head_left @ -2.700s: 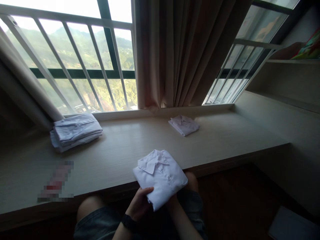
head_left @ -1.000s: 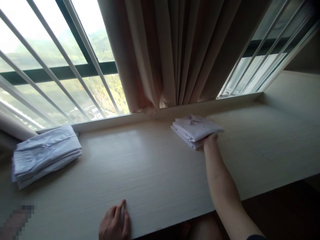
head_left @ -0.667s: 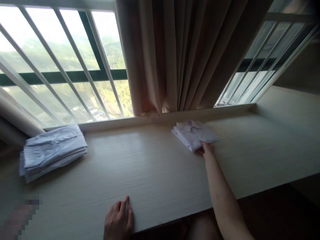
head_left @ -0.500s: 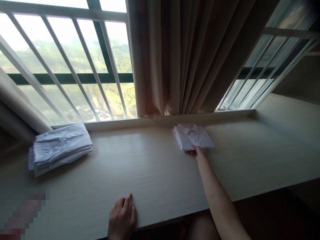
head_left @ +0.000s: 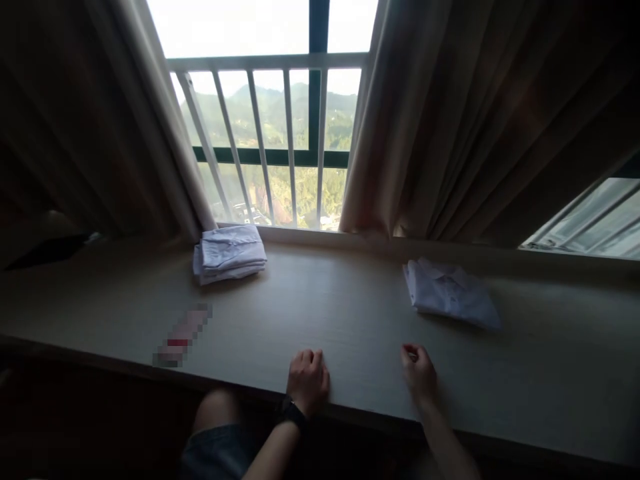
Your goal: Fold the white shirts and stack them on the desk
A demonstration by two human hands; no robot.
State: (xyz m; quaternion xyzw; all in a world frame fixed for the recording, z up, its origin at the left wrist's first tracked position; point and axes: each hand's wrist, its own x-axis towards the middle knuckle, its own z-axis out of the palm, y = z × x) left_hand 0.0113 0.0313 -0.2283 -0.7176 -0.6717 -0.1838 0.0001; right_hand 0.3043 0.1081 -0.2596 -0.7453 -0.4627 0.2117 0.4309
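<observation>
My left hand (head_left: 309, 380) rests near the front edge of the desk (head_left: 345, 300), fingers curled in and nothing seen in them; a dark watch is on its wrist. My right hand (head_left: 419, 375) is loosely closed above the desk, thumb against curled fingers, with no object showing. Just beyond it lies a folded white shirt (head_left: 453, 293), collar and buttons facing up, apart from the hand. Farther left, close to the window, sits a stack of folded white clothes (head_left: 233, 252), touched by neither hand.
A blurred-out pinkish flat item (head_left: 184, 337) lies on the desk at left. Behind the desk are a barred window (head_left: 270, 157) and long curtains (head_left: 430, 133). My knee (head_left: 217, 410) is below the front edge. Something dark (head_left: 50, 250) is at the far left.
My right hand has let go of the folded shirt and drawn back toward the desk's front edge. The left hand stays near the edge. The view has turned left.
</observation>
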